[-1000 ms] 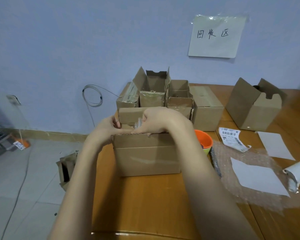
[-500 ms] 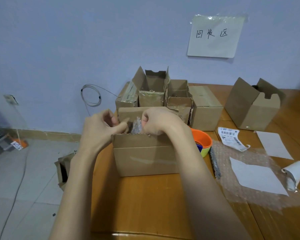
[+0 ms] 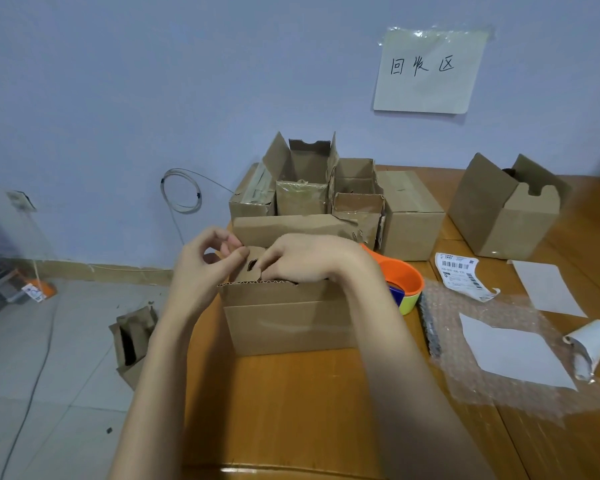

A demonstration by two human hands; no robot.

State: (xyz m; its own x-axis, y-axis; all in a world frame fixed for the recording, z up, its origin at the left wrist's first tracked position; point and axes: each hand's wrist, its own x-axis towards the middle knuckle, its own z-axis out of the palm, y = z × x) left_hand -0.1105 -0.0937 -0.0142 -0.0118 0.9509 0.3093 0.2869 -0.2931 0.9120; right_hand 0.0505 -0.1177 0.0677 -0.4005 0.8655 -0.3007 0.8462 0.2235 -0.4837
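A brown cardboard box [image 3: 284, 320] stands on the wooden table [image 3: 291, 410] in front of me. Both my hands are at its open top. My left hand [image 3: 201, 271] pinches the edge of an inner cardboard flap [image 3: 243, 274] between thumb and fingers. My right hand [image 3: 309, 258] lies curled over the same flap from the right, its fingertips on the cardboard beside a small hole. The flap and my hands hide what is inside the box.
Nested orange, blue and yellow bowls [image 3: 407, 282] sit right of the box. Bubble wrap [image 3: 492, 386] with white paper, a shipping label [image 3: 461, 275] and a paper roll [image 3: 589, 341] lie further right. Open boxes [image 3: 305, 188] stand behind, another [image 3: 506, 216] at right, one on the floor [image 3: 132, 341].
A bubble-wrapped thing showed between my hands; now a cardboard flap covers it. My left hand has risen and shifted right to pinch the flap.
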